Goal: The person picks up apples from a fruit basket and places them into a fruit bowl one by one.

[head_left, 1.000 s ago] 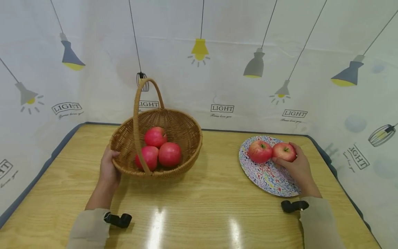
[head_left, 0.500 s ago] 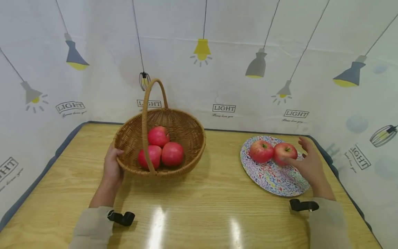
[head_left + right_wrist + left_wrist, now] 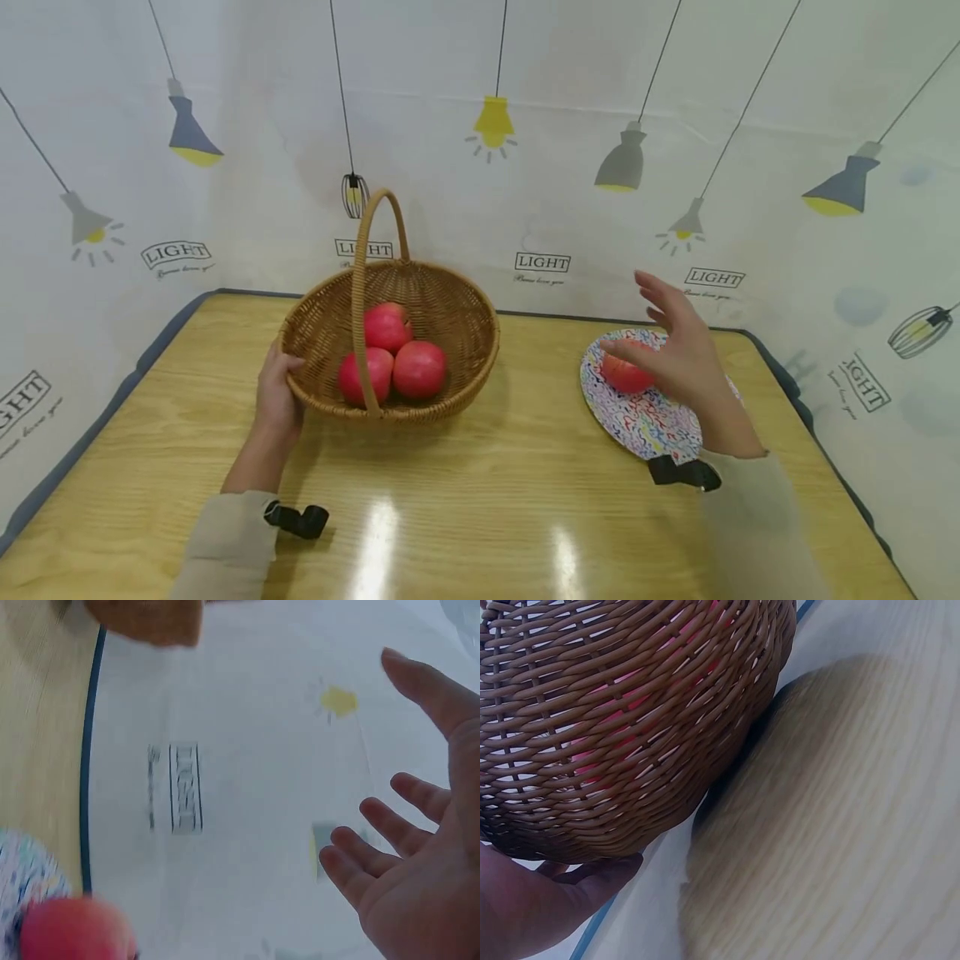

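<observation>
A brown wicker basket (image 3: 457, 312) with a tall handle leans toward me at the left of the table, several red apples lying inside it, one of them in front (image 3: 420, 369). My left hand (image 3: 279, 396) grips the basket's left rim; the left wrist view shows its thumb (image 3: 611, 877) against the woven side. On the right lies a round plate (image 3: 622, 425) with a colourful squiggle pattern. My right hand (image 3: 682, 358) is raised over it, fingers spread and holding nothing. One apple (image 3: 622, 375) shows on the plate past the thumb; the hand hides the one beside it.
The wooden table (image 3: 480, 492) ends at a dark edge strip against a white backdrop sheet (image 3: 450, 217) printed with lamps. Black wrist cameras (image 3: 300, 521) sit on both sleeves.
My right hand has let go of the right-hand apple on the plate, then risen and swung left over the plate with fingers spread. The left hand still grips the basket.
</observation>
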A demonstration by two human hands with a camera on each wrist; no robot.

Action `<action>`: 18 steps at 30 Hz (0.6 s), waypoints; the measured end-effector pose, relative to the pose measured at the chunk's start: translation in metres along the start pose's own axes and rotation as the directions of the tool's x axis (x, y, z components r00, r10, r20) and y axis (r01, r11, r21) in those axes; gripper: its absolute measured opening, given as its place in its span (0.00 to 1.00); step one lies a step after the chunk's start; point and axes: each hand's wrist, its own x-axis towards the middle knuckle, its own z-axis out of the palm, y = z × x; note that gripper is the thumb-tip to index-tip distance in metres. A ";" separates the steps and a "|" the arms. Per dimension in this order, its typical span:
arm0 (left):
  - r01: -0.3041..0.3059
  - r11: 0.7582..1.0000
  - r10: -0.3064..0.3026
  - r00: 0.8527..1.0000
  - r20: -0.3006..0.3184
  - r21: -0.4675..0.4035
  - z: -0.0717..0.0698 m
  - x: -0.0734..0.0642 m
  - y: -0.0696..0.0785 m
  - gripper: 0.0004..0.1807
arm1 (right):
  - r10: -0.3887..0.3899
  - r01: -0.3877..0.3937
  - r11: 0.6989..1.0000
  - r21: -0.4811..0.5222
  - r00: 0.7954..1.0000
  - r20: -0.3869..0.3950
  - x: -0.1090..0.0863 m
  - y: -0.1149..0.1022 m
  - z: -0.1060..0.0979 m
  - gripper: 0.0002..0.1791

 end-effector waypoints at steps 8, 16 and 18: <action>0.006 1.000 -0.006 1.000 -0.009 0.008 -0.002 0.000 0.002 0.40 | -0.196 0.187 0.979 0.080 0.973 0.124 0.037 -0.060 0.054 0.45; -0.012 1.000 0.012 1.000 -0.012 0.007 -0.002 0.001 0.002 0.39 | -0.145 0.130 0.989 0.068 0.940 0.308 0.076 -0.077 0.116 0.47; -0.004 1.000 0.004 1.000 -0.010 0.018 -0.001 0.001 0.001 0.39 | -0.147 0.131 0.989 0.069 0.929 0.340 0.083 -0.076 0.131 0.48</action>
